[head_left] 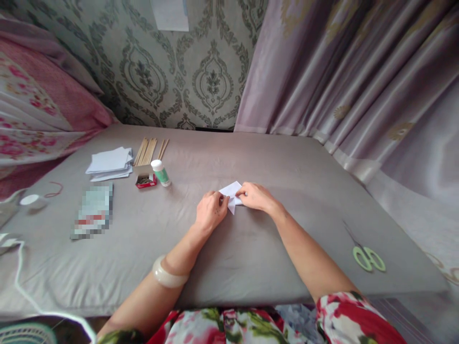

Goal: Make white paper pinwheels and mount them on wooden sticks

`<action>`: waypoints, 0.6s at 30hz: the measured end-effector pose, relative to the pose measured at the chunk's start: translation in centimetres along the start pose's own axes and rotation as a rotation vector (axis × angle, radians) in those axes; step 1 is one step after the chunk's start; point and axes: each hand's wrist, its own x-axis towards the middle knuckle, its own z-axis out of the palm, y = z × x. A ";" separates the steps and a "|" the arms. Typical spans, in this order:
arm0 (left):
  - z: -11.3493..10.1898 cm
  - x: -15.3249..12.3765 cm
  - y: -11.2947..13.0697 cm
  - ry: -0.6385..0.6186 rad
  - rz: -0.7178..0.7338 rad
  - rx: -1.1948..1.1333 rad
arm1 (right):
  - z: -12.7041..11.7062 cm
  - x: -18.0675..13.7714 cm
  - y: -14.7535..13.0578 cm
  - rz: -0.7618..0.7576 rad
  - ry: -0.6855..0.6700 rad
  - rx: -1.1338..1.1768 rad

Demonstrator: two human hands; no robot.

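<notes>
A small folded piece of white paper [231, 189] lies on the grey cloth-covered table, between my two hands. My left hand [212, 210] pinches its left side, fingers closed on the folds. From the right, my right hand [256, 197] grips the paper's other edge between thumb and fingers. One pointed flap of the paper hangs toward me below the fingertips. Part of the paper is hidden under both hands.
Left of my hands stand a white-and-green bottle [161, 173], a small red box [146, 180], wooden sticks [146, 152] and a stack of white paper [110, 162]. Green-handled scissors [368, 258] lie at the right. A white cable [27, 291] runs at the left front.
</notes>
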 end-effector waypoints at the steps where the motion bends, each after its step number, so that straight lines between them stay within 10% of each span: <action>1: 0.0 0.0 0.0 -0.013 -0.007 0.008 | 0.1 0.0 0.6 0.016 0.036 0.061; 7: 0.2 -0.1 0.1 -0.042 -0.026 0.059 | 2.0 -1.1 4.9 0.223 0.305 0.455; 18: 0.4 1.2 -0.7 -0.034 -0.029 -0.008 | 4.3 -2.3 5.5 0.160 0.309 0.556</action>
